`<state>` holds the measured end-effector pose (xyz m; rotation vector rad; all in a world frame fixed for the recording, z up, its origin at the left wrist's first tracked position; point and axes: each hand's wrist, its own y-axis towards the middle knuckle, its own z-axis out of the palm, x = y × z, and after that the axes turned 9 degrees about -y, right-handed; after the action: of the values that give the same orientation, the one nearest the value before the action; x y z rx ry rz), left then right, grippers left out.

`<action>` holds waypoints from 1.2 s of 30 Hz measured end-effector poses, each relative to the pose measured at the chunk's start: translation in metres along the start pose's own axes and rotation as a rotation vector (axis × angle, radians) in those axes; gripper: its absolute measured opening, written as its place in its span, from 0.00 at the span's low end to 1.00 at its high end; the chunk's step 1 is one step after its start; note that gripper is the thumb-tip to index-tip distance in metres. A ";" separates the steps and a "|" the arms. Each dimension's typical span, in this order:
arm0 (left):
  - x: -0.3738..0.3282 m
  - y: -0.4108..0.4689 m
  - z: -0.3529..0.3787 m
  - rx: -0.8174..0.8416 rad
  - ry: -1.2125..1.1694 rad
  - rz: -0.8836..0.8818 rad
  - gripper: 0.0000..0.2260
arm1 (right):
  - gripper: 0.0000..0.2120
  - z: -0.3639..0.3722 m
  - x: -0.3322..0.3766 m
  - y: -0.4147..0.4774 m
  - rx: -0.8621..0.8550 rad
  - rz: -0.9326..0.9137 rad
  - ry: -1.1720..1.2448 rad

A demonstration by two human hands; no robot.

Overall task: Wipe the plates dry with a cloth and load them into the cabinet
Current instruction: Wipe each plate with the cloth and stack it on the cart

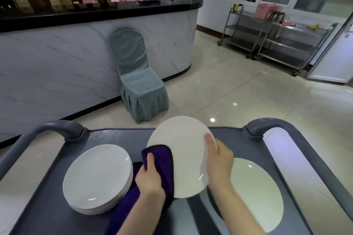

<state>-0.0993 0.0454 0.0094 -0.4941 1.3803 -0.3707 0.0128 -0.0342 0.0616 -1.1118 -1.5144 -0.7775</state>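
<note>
A white plate [183, 150] is held tilted above the grey cart top [118, 135]. My right hand [219, 160] grips its right rim, thumb lying on the face. My left hand [150, 177] holds a purple cloth [162, 158] against the plate's left edge; the rest of the cloth trails down onto the cart. A stack of several white plates [97, 177] sits on the cart at the left. Another white plate [257, 192] lies flat on the cart at the right, partly hidden by my right arm.
The cart has raised grey handles at the far left [57, 128] and far right [267, 124]. Beyond it stand a covered grey-blue chair [137, 78], a marble-fronted counter [57, 63] and steel trolleys [282, 38] on a tiled floor.
</note>
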 end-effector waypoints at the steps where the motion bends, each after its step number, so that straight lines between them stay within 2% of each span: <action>1: 0.010 -0.003 0.001 -0.046 -0.038 -0.058 0.18 | 0.25 0.010 -0.007 -0.011 -0.084 0.069 0.075; 3: 0.017 -0.003 0.001 -0.067 -0.092 -0.090 0.17 | 0.21 0.022 -0.023 -0.023 -0.177 0.146 0.134; 5: 0.008 0.007 -0.001 0.008 -0.047 -0.010 0.15 | 0.16 0.023 -0.034 -0.027 -0.147 0.155 0.139; 9: -0.026 0.026 -0.006 0.238 0.028 0.160 0.14 | 0.06 0.000 -0.027 -0.001 0.143 0.069 0.079; 13: -0.058 0.030 -0.005 0.553 0.289 0.315 0.11 | 0.11 -0.033 0.007 0.040 0.433 -0.172 -0.268; 16: -0.084 0.028 0.004 0.791 0.575 0.466 0.07 | 0.14 -0.036 0.020 0.049 0.664 -0.241 -0.475; 19: -0.092 0.026 0.014 0.920 0.769 0.531 0.10 | 0.09 -0.031 0.017 0.040 0.715 -0.263 -0.475; 21: -0.091 0.025 0.013 0.912 0.727 0.470 0.10 | 0.10 -0.028 0.011 0.037 0.650 -0.241 -0.420; 23: -0.081 0.027 0.006 0.816 0.574 0.376 0.10 | 0.14 -0.029 0.006 0.039 0.560 -0.165 -0.320; 26: -0.046 0.020 -0.002 0.514 0.194 0.110 0.11 | 0.17 -0.023 -0.005 0.036 0.344 0.062 0.053; 28: -0.016 0.009 0.004 0.283 -0.008 -0.050 0.10 | 0.19 -0.006 -0.015 0.020 0.110 0.179 0.140; 30: 0.004 -0.006 0.012 0.098 -0.116 -0.128 0.11 | 0.14 0.015 -0.027 -0.005 -0.126 0.261 0.218; 31: 0.006 -0.012 0.013 0.047 -0.122 -0.129 0.12 | 0.12 0.023 -0.031 -0.017 -0.187 0.284 0.263; 33: 0.004 -0.012 0.013 0.071 -0.097 -0.119 0.11 | 0.10 0.026 -0.037 -0.026 -0.171 0.288 0.321; 36: -0.013 0.005 0.009 0.176 -0.074 -0.104 0.10 | 0.11 0.008 -0.040 -0.025 0.065 0.111 0.196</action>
<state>-0.0925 0.0569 0.0185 -0.4309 1.2401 -0.5488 -0.0125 -0.0457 0.0231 -1.0312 -1.2942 -0.7329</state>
